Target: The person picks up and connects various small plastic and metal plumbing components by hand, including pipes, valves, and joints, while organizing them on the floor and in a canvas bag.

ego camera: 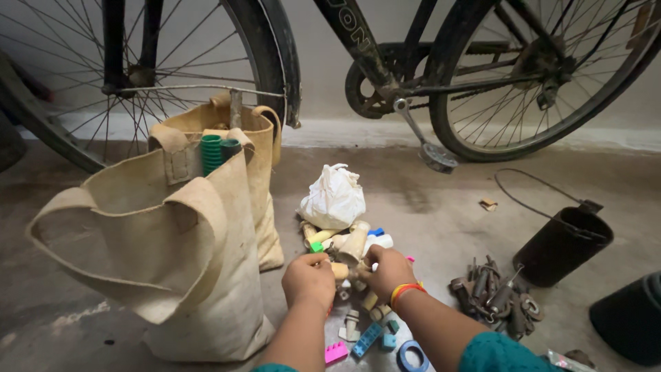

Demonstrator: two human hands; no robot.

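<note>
1. The left hand (pixel 308 279) is seen from the back, its fingers curled down over the near edge of a heap of small parts (pixel 348 255); whether anything is actually pinched cannot be told, since the fingertips are hidden.
2. The right hand (pixel 387 271), with red and yellow bangles (pixel 406 292) at the wrist, is likewise curled into the heap just beside the left, and its grip cannot be made out either.
3. The sorting is judged best done piece by piece, with one hand steadying the heap while a single part is drawn out, so that the loose pieces are not scattered across the floor (pixel 441 213).
4. The heap lies on the floor directly in front of the person. It is made up of cream-coloured plastic fittings mixed with small green, blue and pink blocks, and a tied white plastic bag (pixel 333 198) rests at its far side.
5. Nearer the person a pink block (pixel 336 352), a blue block (pixel 367 339) and a blue tape ring (pixel 412 356) lie apart from the heap.
6. To the left two jute bags (pixel 193 241) stand open, with green corrugated pieces (pixel 211 153) showing in the far one.
7. To the right a cluster of rusty metal parts (pixel 496 296) lies beside a dark bucket (pixel 561 246).
8. A bicycle (pixel 385 69) stands behind against the wall.
</note>
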